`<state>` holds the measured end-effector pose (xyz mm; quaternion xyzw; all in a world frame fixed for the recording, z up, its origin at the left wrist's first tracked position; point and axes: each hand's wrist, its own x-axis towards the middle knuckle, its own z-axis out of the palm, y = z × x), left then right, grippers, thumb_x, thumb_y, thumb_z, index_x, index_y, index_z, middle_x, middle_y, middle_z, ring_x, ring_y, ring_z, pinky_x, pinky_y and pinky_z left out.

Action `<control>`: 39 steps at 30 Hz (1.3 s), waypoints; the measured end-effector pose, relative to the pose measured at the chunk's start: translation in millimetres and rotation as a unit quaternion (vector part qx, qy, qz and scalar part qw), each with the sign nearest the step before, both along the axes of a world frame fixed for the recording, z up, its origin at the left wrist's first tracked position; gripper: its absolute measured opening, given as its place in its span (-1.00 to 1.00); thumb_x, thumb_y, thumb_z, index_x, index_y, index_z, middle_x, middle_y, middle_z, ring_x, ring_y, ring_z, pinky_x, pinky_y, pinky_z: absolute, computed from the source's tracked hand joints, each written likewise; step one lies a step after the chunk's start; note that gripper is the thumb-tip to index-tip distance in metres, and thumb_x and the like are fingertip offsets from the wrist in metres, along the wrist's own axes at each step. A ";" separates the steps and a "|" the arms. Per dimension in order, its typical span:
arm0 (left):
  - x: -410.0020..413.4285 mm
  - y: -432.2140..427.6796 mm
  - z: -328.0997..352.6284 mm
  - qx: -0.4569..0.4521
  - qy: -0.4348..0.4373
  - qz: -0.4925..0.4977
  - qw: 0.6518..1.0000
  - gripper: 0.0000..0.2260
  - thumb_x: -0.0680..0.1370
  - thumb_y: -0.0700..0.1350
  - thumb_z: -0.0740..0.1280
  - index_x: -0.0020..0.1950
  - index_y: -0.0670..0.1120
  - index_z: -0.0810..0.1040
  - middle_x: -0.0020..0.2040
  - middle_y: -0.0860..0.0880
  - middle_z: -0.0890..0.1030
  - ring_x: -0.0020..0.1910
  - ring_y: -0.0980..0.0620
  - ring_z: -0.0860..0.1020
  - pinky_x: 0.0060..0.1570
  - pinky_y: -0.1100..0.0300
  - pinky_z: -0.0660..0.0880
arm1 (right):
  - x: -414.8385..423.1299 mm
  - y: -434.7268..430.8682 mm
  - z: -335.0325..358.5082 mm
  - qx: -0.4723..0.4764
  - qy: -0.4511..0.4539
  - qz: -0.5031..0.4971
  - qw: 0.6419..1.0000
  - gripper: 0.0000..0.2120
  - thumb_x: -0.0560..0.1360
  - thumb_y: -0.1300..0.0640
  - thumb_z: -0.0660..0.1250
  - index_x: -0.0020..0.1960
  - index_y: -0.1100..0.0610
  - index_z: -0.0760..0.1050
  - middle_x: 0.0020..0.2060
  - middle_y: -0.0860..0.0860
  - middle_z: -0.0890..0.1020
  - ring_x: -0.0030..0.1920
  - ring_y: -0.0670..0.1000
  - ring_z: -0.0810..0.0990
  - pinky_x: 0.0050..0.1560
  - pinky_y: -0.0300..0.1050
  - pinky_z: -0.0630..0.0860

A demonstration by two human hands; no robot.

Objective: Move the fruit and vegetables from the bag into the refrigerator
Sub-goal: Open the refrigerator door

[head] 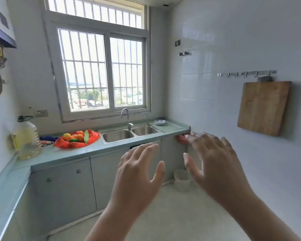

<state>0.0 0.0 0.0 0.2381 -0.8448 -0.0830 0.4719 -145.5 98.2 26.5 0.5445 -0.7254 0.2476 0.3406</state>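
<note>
A red plastic bag (92,139) lies open on the pale green counter (63,156), left of the sink. Inside it I see oranges (80,137), a yellowish fruit (66,136), a small dark green cucumber (73,140) and a long light green vegetable (86,136). My left hand (137,173) and my right hand (214,162) are raised in front of me, well short of the counter, fingers spread and holding nothing. No refrigerator is in view.
A double steel sink (129,135) with a tap (126,117) sits under the barred window. A large oil bottle (27,138) stands at the counter's left end, a small dish (160,121) at its right. A wooden cutting board (263,107) hangs on the right wall. A white bucket (182,180) stands on the floor.
</note>
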 end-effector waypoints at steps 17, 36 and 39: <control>-276.8 -42.2 -9.9 0.067 -0.006 -0.218 0.974 -0.55 0.41 0.15 0.12 0.22 0.03 0.50 0.16 0.21 0.52 0.19 0.22 0.42 0.21 0.22 0.33 | -220.4 2.4 -34.8 -0.028 -0.040 -0.174 0.984 -0.56 0.46 -0.02 0.11 0.18 0.20 0.50 0.10 0.10 0.62 0.16 0.13 0.55 0.14 0.20 0.46; -552.9 -62.3 -47.7 0.153 -0.087 -0.552 0.815 -0.70 0.48 0.00 0.27 0.22 0.11 0.46 0.06 0.40 0.42 0.09 0.55 0.31 0.03 0.67 0.16 | -393.3 4.0 -68.6 -0.080 -0.021 -0.492 0.867 -0.60 0.43 0.00 0.14 0.09 0.22 0.55 0.01 0.09 0.64 0.07 0.07 0.52 0.05 0.18 0.52; -589.9 -69.5 -46.8 0.157 -0.086 -0.593 0.785 -0.72 0.49 -0.04 0.28 0.20 0.09 0.48 0.05 0.39 0.43 0.07 0.56 0.32 0.02 0.67 0.17 | -411.7 -2.4 -67.3 -0.081 -0.016 -0.542 0.836 -0.60 0.42 0.01 0.14 0.08 0.22 0.56 0.01 0.10 0.65 0.05 0.10 0.55 0.04 0.17 0.52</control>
